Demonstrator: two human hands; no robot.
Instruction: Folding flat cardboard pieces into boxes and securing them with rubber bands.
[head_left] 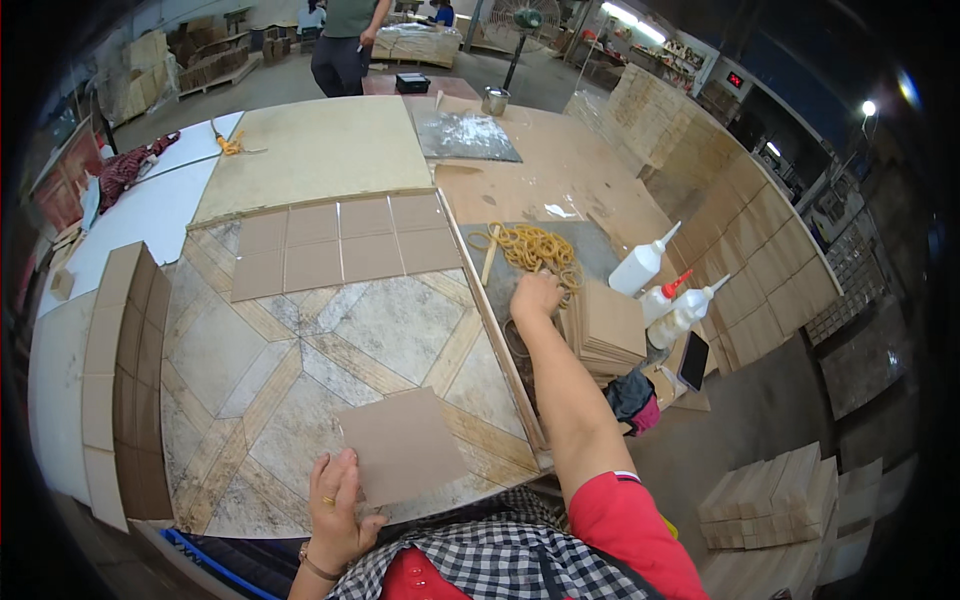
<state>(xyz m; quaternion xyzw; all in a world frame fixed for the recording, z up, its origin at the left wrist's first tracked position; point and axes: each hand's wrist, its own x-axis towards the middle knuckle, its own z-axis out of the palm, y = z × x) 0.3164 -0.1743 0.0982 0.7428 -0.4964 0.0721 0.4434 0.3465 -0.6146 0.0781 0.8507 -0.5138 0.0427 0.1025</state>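
Observation:
A square brown board (405, 445) lies at the near edge of the patterned tabletop, slightly turned. My left hand (340, 505), with a ring on one finger, is at its lower left edge, fingers and thumb closed about that edge. To the right, my right hand (540, 293) reaches over a wooden edge strip to a heap of yellow rubber bands (525, 245). Its fingers are closed among the bands; the fingertips are partly hidden. Beside that hand is a stack of square brown boards (610, 320). A short wooden stick (490, 254) lies left of the heap.
Two rows of brown squares (335, 240) lie farther up the table. Bundled brown pieces (130, 380) stand along the left. White glue bottles (645, 262) and a dark phone (693, 361) are at right. A person (345, 50) stands beyond the table; stacked boards (740, 210) line the right.

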